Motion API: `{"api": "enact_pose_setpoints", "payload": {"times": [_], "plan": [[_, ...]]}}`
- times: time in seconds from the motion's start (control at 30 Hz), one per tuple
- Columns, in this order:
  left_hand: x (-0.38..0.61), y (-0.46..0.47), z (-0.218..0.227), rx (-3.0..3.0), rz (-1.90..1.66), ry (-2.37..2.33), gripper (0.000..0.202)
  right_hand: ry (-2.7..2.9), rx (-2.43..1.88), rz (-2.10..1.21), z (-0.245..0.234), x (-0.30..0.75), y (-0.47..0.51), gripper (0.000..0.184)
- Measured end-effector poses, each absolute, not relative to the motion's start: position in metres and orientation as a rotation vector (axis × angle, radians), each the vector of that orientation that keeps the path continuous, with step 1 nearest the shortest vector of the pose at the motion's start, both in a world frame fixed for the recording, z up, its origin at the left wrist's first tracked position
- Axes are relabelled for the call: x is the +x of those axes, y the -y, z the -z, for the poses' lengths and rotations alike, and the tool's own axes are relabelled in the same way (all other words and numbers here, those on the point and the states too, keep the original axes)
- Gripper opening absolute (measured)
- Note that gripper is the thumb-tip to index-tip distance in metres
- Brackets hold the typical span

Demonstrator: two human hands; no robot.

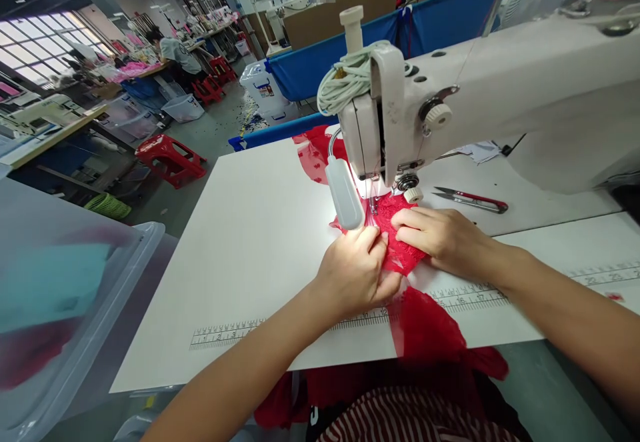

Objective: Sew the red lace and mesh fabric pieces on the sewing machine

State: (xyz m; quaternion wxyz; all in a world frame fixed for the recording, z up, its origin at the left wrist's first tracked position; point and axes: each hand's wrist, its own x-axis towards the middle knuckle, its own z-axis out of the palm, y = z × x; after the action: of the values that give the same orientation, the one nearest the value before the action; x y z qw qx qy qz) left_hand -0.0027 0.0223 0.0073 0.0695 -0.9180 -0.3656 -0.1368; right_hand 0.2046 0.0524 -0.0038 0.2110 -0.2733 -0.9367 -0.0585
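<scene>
Centre of frame: the left hand [354, 270] sits w/ fingers curled in, thumb & fingertips pinched together on the near edge of the red lace [406, 257]. The right hand [443, 237], just right of it, lies flat on the same lace, fingers stretched out side by side & pressing down, not closed round anything. Both hands touch the cloth & nearly touch each other.

The lace lies on the white table [260, 229], directly under the presser foot [373, 203] of the sewing machine [500, 89]. More of it runs out behind the machine head twd upper centre, and a bigger red piece hangs over the table's near edge at bottom centre.

A small white lamp [344, 194] hangs off the machine head, just left of the foot. A coil of pale cord [347, 81] sits on top of the head. Red-handled snips [473, 200] lie on the table right of the hands, apart from them. A printed ruler strip [225, 333] runs along the table's front edge.

Lower left: a clear plastic bin [100, 342], blurred. Left mid: a red stool [170, 159] on the floor. Upper left: another person [176, 52] at a bench, well away
</scene>
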Motion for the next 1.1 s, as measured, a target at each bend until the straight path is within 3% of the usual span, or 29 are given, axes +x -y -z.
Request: {"api": "enact_pose_setpoints", "payload": {"times": [0.17,0.33,0.5,0.73,1.1], "plan": [[-0.009,-0.021,-0.013,-2.761,0.369,1.027,0.072,2.558,-0.705,0.057,0.008,0.205,-0.054,0.028],[-0.013,-0.019,-0.016,-2.739,0.204,1.036,0.062,2.571,-0.829,0.092,0.012,0.207,-0.053,0.032],[-0.015,-0.02,-0.019,-2.751,0.222,1.062,0.075,2.562,-0.835,0.112,0.013,0.208,-0.052,0.024],[-0.018,-0.022,-0.017,-2.758,0.255,1.049,0.076,2.568,-0.841,0.125,0.014,0.207,-0.052,0.028],[-0.018,-0.024,-0.009,-2.729,0.266,1.034,0.079,2.577,-0.855,0.13,0.011,0.208,-0.053,0.02]]}}
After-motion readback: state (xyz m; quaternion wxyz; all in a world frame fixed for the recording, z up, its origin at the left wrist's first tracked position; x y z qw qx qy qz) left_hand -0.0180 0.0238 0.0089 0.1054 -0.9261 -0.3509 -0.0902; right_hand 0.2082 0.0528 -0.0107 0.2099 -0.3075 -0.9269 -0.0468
